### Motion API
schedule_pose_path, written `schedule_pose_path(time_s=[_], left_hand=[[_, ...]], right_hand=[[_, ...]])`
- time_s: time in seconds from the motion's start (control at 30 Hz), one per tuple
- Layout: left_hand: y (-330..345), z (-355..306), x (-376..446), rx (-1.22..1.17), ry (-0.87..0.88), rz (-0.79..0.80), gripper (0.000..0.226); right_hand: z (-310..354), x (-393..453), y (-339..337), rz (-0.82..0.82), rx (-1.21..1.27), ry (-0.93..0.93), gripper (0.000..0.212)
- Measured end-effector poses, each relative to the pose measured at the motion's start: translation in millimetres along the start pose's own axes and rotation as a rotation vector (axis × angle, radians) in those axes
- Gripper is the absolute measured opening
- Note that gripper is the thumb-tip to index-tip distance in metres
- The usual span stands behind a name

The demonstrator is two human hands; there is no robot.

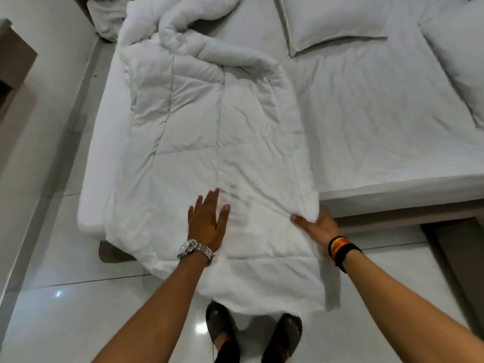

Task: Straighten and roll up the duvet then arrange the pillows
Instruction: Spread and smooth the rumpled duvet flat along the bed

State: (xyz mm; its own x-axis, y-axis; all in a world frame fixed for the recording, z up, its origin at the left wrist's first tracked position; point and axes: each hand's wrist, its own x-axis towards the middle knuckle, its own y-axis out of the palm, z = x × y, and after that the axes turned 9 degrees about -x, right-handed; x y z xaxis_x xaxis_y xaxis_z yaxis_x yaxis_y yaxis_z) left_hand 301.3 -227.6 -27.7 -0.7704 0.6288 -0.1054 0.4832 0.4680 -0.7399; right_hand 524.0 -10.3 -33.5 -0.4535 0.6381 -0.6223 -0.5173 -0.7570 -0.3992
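A person stands at the near end of a wide bed with a white sheet (366, 106). A puffy white quilted duvet (214, 132) lies folded into a long strip on the left part of the bed. Its near end hangs off the bed down to the shiny white tile floor (78, 310), close to the person's dark sandals (251, 334). Its far end is still bunched up in a lumpy heap.

The left hand (208, 222), with a silver watch (193, 248) on the wrist, is open and lies flat on the duvet, fingers spread. The right hand (318, 225), with a striped band (340, 248) on the wrist, pinches the duvet's right edge between thumb and fingers.

This looks like the smoothing step. The rolling has not started. Next, the lumpy far end likely needs pulling flat, and then the near end can be rolled up tight.

Two soft white pillows (332, 19) lie far to the right, one partly cut off at the edge. They wait for later
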Motion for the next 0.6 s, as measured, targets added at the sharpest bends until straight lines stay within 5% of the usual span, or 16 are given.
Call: schedule_pose_path(time_s=[0.1, 0.37, 0.6], left_hand=[[6, 8, 1, 0.114, -0.017, 0.114, 0.073], [-28, 80, 28, 0.179, -0.08, 0.098, 0.065], [-88, 174, 111, 0.251, -0.078, 0.019, 0.061]], right_hand=[[2, 2, 20, -0.109, -0.372, -0.102, 0.107], [89, 31, 147, -0.15, -0.917, -0.616, 0.078], [187, 113, 252, -0.208, -1.085, -0.704, 0.076]])
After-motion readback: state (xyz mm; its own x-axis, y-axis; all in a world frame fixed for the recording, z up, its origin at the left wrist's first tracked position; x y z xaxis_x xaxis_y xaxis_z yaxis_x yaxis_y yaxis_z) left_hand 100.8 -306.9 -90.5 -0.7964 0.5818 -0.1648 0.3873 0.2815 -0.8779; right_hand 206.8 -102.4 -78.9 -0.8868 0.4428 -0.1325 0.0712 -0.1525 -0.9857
